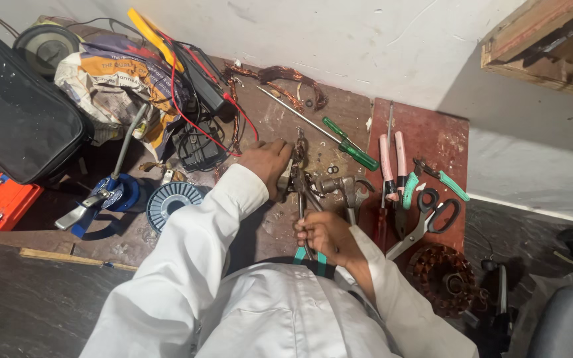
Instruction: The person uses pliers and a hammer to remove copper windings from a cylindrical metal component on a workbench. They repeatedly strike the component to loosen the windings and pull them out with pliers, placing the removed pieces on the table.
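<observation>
My left hand (268,163) presses down on a small metal part (298,158) with copper wire on the worn brown board (270,116). My right hand (325,237) is closed around the teal handles of a pair of pliers (304,219), whose jaws reach up to the part under my left hand. Both arms are in white sleeves. A claw hammer head (346,187) lies just right of the pliers.
A green-handled screwdriver (349,147), pink-handled pliers (392,166), teal-handled cutters (432,178) and black scissors (432,215) lie to the right. A copper-wound stator (442,275) sits at lower right. At the left are a black bag (14,113), an orange box (1,204), a blue tool (104,195), a round ribbed part (170,199) and a meter with red leads (200,86).
</observation>
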Available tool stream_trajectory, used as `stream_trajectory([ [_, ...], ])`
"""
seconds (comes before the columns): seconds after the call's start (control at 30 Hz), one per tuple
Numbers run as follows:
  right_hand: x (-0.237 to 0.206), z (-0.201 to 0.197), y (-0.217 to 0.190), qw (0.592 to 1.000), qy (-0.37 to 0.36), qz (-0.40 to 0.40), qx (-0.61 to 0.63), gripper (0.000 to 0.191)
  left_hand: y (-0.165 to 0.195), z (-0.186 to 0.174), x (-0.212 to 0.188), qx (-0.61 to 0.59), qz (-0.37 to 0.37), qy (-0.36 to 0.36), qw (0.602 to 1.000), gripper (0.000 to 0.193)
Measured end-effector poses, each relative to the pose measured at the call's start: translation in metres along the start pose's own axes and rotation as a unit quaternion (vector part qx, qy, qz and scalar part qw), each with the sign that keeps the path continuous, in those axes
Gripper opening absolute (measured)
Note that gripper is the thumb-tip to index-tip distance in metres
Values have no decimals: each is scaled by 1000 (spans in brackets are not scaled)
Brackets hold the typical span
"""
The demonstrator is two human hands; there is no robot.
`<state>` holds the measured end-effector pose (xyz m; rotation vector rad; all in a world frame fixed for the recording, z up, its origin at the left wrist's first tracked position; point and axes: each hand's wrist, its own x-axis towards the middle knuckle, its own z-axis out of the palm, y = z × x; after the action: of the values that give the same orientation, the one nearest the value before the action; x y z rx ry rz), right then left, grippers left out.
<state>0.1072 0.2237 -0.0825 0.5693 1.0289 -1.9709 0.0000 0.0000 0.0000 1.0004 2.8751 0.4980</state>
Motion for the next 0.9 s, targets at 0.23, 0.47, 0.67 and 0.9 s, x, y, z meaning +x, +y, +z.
stream_trajectory([
  [0.23, 1, 24, 7, 817, 330, -164, -443, 32, 10, -3, 3, -35, -67, -23, 997, 95],
  [0.47, -22, 31, -2, 571, 420, -330, -623, 32, 21, 6, 9, -103, -120, -32, 987, 95],
  [0.67, -6, 8, 8, 666, 345, -409, -519, 51, 23, 10, 5, -119, -145, 10, 982, 94],
  [0.9, -2, -11, 17, 714, 243, -317, -575, 20, 27, 15, 3, -105, -129, 18, 986, 90],
])
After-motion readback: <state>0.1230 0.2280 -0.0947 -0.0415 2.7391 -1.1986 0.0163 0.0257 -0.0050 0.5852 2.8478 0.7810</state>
